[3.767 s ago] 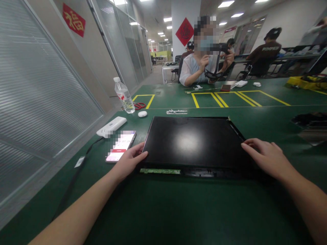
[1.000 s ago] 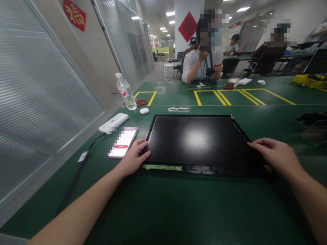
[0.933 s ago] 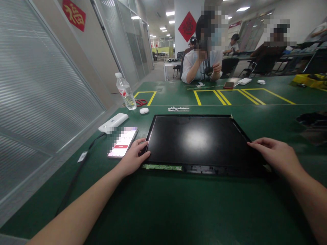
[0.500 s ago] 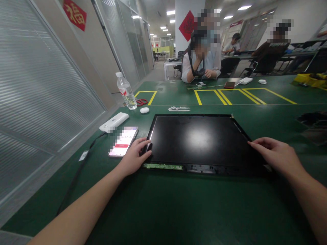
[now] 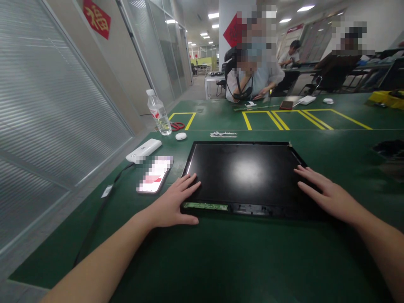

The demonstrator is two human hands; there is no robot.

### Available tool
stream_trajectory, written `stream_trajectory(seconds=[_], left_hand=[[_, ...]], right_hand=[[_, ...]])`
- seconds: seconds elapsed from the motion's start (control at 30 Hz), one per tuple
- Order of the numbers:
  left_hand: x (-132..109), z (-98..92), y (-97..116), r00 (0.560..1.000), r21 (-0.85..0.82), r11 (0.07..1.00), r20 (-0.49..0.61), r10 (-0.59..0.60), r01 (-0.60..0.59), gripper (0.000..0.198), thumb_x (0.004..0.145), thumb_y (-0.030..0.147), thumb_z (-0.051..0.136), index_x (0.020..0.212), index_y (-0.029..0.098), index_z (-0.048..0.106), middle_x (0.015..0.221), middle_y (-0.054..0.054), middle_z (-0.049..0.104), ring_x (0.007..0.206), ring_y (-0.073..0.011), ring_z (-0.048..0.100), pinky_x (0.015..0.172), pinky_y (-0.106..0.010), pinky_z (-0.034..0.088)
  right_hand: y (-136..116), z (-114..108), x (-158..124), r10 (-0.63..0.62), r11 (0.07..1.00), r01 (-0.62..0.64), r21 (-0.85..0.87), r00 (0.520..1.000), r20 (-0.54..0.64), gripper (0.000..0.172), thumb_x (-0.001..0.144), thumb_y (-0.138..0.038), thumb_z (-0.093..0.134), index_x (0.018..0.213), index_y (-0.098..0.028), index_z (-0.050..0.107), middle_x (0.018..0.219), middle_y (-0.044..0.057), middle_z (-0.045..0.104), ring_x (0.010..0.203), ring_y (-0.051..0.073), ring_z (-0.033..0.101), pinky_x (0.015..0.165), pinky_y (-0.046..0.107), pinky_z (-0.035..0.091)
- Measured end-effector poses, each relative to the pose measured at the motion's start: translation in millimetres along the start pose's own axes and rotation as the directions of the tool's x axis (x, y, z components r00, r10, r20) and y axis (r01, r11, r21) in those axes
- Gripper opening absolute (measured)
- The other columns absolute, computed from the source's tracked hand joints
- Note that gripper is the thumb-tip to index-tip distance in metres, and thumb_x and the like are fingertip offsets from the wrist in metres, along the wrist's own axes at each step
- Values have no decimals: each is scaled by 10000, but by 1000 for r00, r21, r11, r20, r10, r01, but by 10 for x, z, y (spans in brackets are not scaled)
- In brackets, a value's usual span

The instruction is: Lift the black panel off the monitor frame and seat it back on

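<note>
A black flat display panel [image 5: 246, 172] lies face up on the green table, a bright glare on its screen. Along its near edge, at the left, shows a green circuit board strip [image 5: 205, 206]. My left hand [image 5: 173, 201] rests over the panel's near left corner, fingers spread on the screen's edge and thumb stretched out below the frame. Over the right edge lies my right hand [image 5: 326, 191], its fingers apart and reaching onto the screen. Neither hand grips anything. The panel's near right corner is partly hidden and dark.
Left of the panel are a lit phone [image 5: 154, 176], a white power bank [image 5: 143, 150] with a black cable, a white earbud case [image 5: 181, 136], a water bottle [image 5: 158, 112] and red-handled scissors [image 5: 177, 126]. White strips [image 5: 223, 134] lie behind it. People sit across the table.
Both hands have shifted from pinching the panel's side edges to lying with spread fingers over its left and right sides. The view has turned slightly left.
</note>
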State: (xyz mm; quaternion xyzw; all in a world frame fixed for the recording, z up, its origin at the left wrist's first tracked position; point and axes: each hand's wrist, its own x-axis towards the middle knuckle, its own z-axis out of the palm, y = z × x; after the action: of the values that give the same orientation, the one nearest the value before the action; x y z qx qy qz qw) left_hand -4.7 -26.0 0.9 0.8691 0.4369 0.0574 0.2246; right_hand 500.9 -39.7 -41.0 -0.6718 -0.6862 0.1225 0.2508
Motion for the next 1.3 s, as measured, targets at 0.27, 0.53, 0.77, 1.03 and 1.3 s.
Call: stream_trajectory(seconds=[0.27,0.53,0.77,1.03,1.3], left_hand=[[33,45,-4,1000,37,999,-20,24,-24,859,915,574,750,1655,304,407,1770,-138,253,1631,-397,220,1288,-648,195],[36,67,-20,999,67,997,-10,39,-38,817,946,563,715,1654,288,415,1765,-162,254,1622,-421,221,1274,-682,204],[19,47,-30,1000,33,999,-24,17,-16,824,914,573,741,1632,278,463,1757,-160,320,1613,-414,282,1277,-662,232],[36,122,-152,948,-44,990,-286,-139,132,732,959,593,627,1591,237,526,1758,-178,319,1589,-429,328,1244,-647,331],[125,101,-184,918,-43,970,-314,-242,240,689,1008,425,452,1586,51,468,1639,-267,495,1542,-409,435,1248,-630,341]], right_hand=[[169,128,18,-21,999,21,-27,1000,3,609,922,-661,483,1358,-319,733,1559,51,602,1497,339,481,1242,602,366],[131,92,22,1,1000,-1,-16,1000,14,599,893,-655,542,1346,-318,743,1525,45,630,1482,344,494,1236,599,382],[92,74,12,18,1000,-18,7,1000,3,623,862,-689,558,1303,-302,767,1499,46,647,1475,351,499,1246,596,369],[36,3,6,37,996,-35,80,999,-27,521,841,-675,578,1148,-330,821,1398,30,730,1369,346,620,1193,540,447],[25,-173,28,251,963,-262,-57,956,-148,574,768,-670,590,1151,-304,809,1175,76,813,692,262,712,691,434,572]])
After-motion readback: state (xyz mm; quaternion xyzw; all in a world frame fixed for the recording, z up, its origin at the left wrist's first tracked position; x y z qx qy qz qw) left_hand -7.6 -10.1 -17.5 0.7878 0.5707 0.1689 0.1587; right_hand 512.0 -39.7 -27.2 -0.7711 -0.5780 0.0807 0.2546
